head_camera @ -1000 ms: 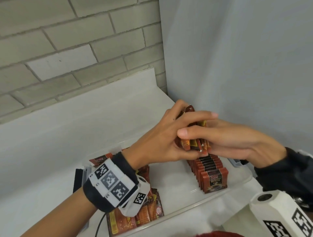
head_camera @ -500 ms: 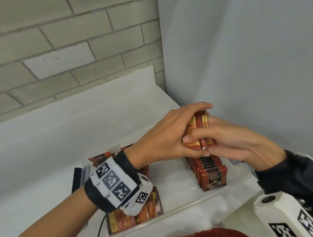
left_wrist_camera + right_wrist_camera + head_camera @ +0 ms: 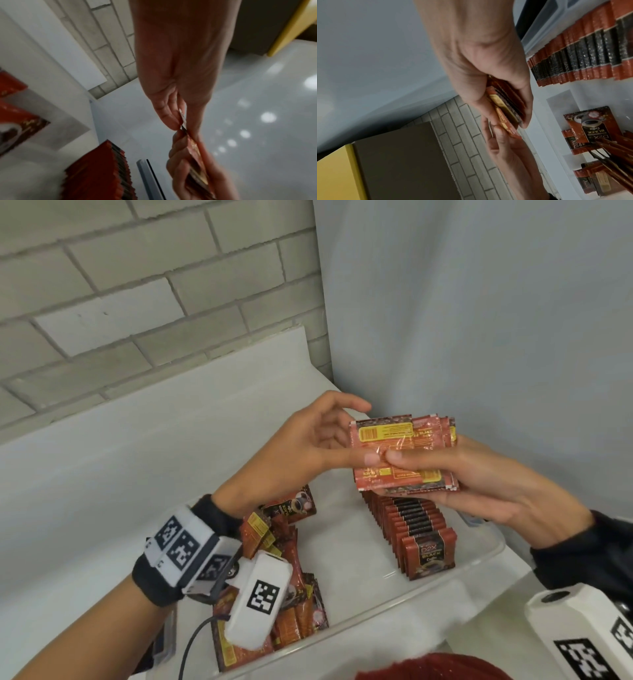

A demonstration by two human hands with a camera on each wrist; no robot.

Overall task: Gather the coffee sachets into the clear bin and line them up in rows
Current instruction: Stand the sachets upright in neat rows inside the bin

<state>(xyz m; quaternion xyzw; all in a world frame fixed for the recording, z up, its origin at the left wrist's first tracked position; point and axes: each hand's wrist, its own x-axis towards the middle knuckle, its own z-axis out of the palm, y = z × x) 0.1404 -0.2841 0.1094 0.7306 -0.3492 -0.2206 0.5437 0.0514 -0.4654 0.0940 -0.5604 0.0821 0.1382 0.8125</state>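
Inside the clear bin, upright sachets form one row; loose sachets lie opposite. Above it, both hands pinch a held stack.

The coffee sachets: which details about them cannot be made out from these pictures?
- Head view: the count of the held stack; the sachets overlap, and both hands' thumbs cover part.
- Head view: the loose pile in the clear bin; the left wrist camera hides part.
- Left wrist view: the upright row, blurred.
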